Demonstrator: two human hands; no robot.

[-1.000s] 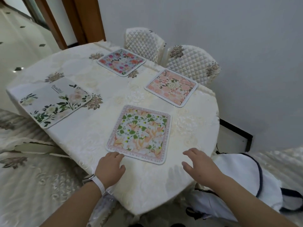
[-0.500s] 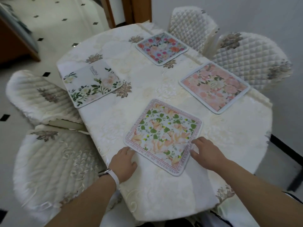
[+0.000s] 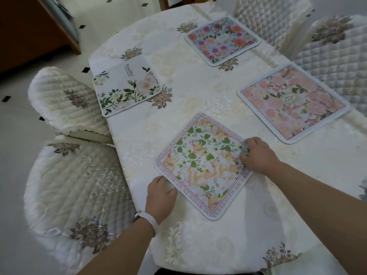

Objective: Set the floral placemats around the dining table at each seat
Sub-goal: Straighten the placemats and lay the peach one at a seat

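Note:
Several floral placemats lie on the dining table (image 3: 198, 82), which wears a cream cloth. Nearest me is a green-leaf and peach placemat (image 3: 200, 163), turned like a diamond. My left hand (image 3: 159, 195) touches its near-left edge with curled fingers. My right hand (image 3: 258, 155) presses on its right corner, fingertips on the mat. A pink rose placemat (image 3: 292, 102) lies at the right, a blue one with red flowers (image 3: 222, 39) at the far side, and a white one with green sprigs (image 3: 125, 86) at the left edge.
Quilted cream chairs stand around the table: two on the left (image 3: 65, 100) (image 3: 75, 195), two at the far right (image 3: 264, 14) (image 3: 337, 56). A wooden cabinet (image 3: 33, 30) stands far left on the tiled floor.
Both hands came onto the green-leaf placemat, and it has turned on the cloth to sit diamond-wise. My view swung left and down over the table.

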